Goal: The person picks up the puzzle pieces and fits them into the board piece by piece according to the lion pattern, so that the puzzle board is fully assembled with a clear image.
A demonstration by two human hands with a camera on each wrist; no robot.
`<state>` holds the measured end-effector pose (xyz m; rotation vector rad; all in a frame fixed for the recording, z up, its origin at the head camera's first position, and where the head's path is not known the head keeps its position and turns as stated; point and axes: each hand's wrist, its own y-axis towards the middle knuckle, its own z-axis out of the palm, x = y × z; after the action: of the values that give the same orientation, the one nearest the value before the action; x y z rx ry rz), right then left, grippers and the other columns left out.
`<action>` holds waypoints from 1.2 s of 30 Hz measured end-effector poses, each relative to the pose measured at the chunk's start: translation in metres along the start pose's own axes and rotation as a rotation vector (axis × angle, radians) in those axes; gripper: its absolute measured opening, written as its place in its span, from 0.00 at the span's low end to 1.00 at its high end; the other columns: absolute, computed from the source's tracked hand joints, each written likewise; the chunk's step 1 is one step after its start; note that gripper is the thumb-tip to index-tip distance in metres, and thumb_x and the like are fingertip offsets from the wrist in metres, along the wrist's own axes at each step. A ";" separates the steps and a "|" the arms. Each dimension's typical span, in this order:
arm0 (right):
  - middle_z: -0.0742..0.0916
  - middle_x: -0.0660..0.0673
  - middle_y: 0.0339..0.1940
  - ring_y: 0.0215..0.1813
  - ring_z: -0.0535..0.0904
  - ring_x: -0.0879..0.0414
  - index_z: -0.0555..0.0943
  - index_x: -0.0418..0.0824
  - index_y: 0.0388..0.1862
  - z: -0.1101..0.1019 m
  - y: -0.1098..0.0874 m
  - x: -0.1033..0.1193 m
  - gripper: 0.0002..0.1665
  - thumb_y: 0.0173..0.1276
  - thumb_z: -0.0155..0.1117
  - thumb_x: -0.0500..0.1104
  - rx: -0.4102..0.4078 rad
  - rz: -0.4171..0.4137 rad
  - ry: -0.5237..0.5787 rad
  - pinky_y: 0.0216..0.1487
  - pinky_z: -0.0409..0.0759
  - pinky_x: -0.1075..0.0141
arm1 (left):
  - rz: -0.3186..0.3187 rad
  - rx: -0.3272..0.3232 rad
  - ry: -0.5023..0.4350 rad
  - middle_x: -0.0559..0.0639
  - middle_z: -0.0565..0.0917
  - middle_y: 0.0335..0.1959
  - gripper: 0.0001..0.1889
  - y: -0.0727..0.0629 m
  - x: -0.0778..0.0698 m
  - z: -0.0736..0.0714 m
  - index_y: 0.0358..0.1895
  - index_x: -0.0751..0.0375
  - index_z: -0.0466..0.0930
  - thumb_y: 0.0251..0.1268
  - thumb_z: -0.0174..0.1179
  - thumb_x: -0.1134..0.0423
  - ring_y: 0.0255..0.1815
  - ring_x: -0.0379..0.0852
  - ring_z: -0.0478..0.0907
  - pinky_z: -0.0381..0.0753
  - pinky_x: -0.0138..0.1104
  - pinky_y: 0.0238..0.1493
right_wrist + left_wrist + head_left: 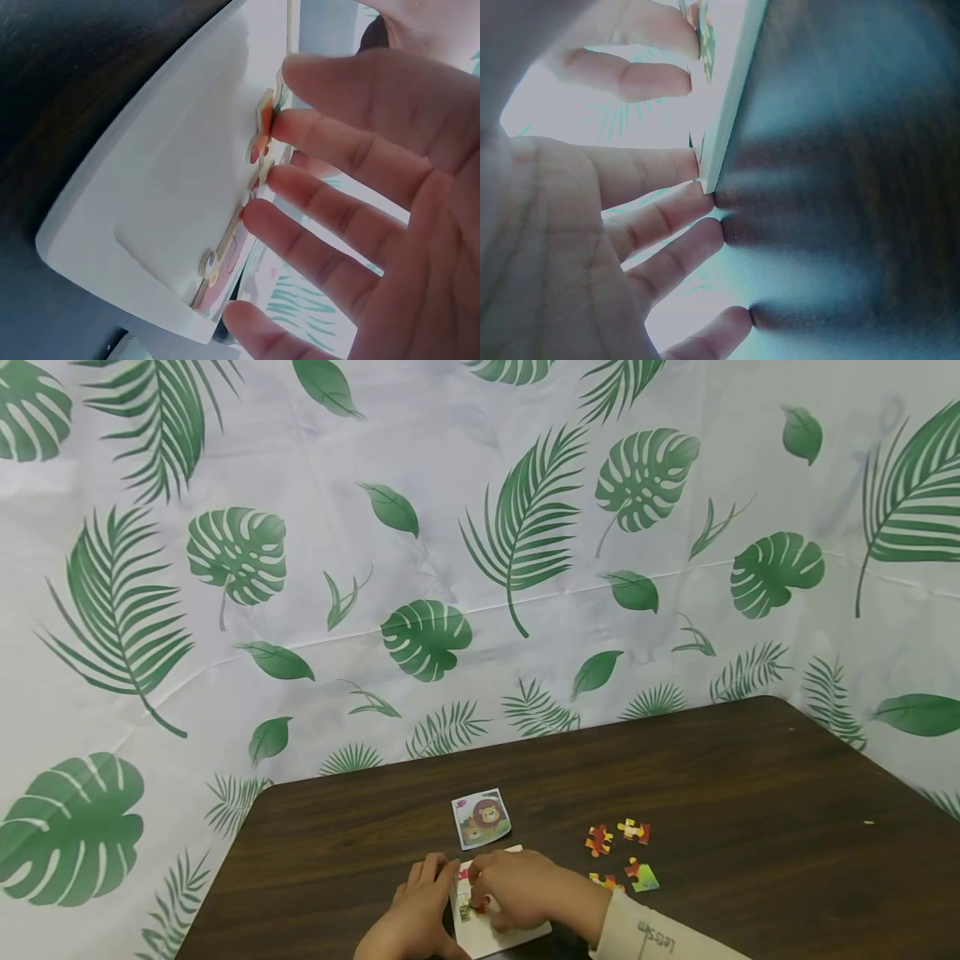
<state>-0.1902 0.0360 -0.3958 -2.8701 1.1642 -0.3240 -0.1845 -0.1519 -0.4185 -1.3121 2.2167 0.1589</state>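
Observation:
A pale puzzle board [480,939] lies at the table's near side, with several picture pieces fitted along its left part. My left hand [412,914] rests at the board's left edge. In the left wrist view its fingertips [705,232] touch the edge and the table, fingers fairly straight. My right hand [521,887] is over the board. In the right wrist view, its fingertips [259,214] press on the row of puzzle pieces [229,259], beside a bare recess [187,165]. The thumb is near an orange piece [265,111]; no clear pinch shows.
Behind the board lies a square picture card [482,818] with lions. Loose puzzle pieces lie right of the board: a red one [599,841], a yellow-red one [634,831] and a green-red one [642,875]. Another [606,882] is partly hidden by the right arm. A leaf-print cloth [450,568] hangs behind the table.

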 end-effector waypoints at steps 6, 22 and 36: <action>0.75 0.55 0.55 0.57 0.69 0.59 0.82 0.53 0.46 0.000 -0.005 -0.010 0.20 0.52 0.71 0.50 0.025 -0.102 0.102 0.43 0.74 0.62 | 0.006 -0.017 0.022 0.62 0.58 0.60 0.56 0.001 0.001 0.002 0.66 0.70 0.59 0.30 0.76 0.48 0.61 0.66 0.54 0.61 0.64 0.47; 0.80 0.52 0.50 0.47 0.76 0.62 0.78 0.42 0.54 -0.005 -0.011 -0.039 0.20 0.63 0.62 0.43 -0.029 -0.119 0.599 0.45 0.74 0.68 | -0.020 -0.007 -0.010 0.62 0.58 0.61 0.56 0.002 0.001 0.002 0.67 0.69 0.58 0.30 0.76 0.47 0.62 0.65 0.53 0.58 0.65 0.48; 0.82 0.44 0.47 0.47 0.78 0.53 0.79 0.39 0.50 -0.026 -0.035 -0.071 0.14 0.66 0.60 0.41 -0.169 -0.007 0.742 0.45 0.75 0.65 | -0.022 -0.015 -0.014 0.60 0.59 0.59 0.55 0.002 0.000 0.002 0.66 0.68 0.60 0.30 0.78 0.50 0.58 0.64 0.56 0.58 0.64 0.48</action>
<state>-0.2211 0.1116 -0.3794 -2.9659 1.2916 -1.4443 -0.1852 -0.1501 -0.4199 -1.3389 2.1921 0.1766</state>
